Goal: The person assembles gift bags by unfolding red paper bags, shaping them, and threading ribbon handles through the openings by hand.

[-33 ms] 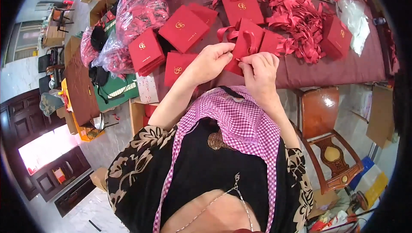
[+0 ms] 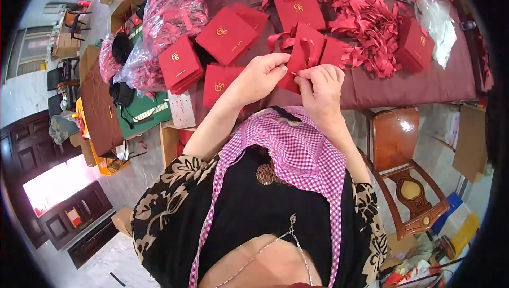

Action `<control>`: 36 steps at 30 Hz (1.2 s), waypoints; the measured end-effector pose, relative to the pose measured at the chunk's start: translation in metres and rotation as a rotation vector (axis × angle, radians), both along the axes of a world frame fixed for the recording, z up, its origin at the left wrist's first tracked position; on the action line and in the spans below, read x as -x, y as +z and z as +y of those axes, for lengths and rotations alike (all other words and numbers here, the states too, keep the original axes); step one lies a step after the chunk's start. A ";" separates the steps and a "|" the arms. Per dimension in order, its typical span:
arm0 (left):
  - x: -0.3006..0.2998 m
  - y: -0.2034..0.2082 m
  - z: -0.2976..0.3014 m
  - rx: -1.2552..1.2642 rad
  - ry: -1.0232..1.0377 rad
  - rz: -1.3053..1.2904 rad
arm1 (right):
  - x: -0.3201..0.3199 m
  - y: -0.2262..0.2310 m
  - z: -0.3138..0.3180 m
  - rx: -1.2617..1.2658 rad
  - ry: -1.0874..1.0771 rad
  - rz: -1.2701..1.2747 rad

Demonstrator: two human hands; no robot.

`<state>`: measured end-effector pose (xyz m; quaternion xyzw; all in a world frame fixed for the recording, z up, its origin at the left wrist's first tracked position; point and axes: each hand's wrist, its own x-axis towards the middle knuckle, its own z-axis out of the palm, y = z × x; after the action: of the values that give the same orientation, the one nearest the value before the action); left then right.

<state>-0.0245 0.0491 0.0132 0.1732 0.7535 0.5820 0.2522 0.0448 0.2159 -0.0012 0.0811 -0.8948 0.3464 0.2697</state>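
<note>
A small red paper gift bag (image 2: 306, 44) lies at the table's near edge between my hands, with red ribbon loops (image 2: 314, 55) along it. My left hand (image 2: 260, 78) is closed in a pinch at the bag's left edge. Closed too, my right hand (image 2: 322, 87) pinches a short bit of red ribbon (image 2: 294, 74) at the bag's near part. The fingertips partly hide what they grip. Left of my left wrist lies another red bag (image 2: 216, 82).
Stacked red bags (image 2: 181, 64) lie on the left of the maroon tablecloth (image 2: 366, 92). A heap of red ribbons (image 2: 371, 33) spreads at the right, beside a standing red bag (image 2: 415, 47) and clear plastic (image 2: 440, 33). A wooden chair (image 2: 395, 139) stands at right.
</note>
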 end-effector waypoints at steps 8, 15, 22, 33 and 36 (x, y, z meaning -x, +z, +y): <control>0.004 -0.002 0.011 0.056 -0.039 0.316 | 0.008 -0.003 0.005 -0.003 -0.013 0.028; -0.014 -0.009 0.038 0.328 -0.153 0.812 | 0.000 0.006 0.009 -0.327 -0.077 -0.251; -0.020 -0.039 0.043 0.290 -0.290 0.775 | -0.025 -0.035 0.013 -0.111 -0.209 -0.311; -0.033 -0.035 0.079 0.287 -0.467 0.848 | -0.054 -0.039 0.022 -0.254 -0.405 -0.053; -0.036 -0.037 0.083 0.289 -0.451 0.895 | -0.059 -0.037 0.023 -0.354 -0.427 -0.089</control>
<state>0.0112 0.1317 -0.0238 0.5265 0.8041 0.2723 0.0460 0.1036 0.2389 -0.0386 -0.0789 -0.9491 0.1231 0.2788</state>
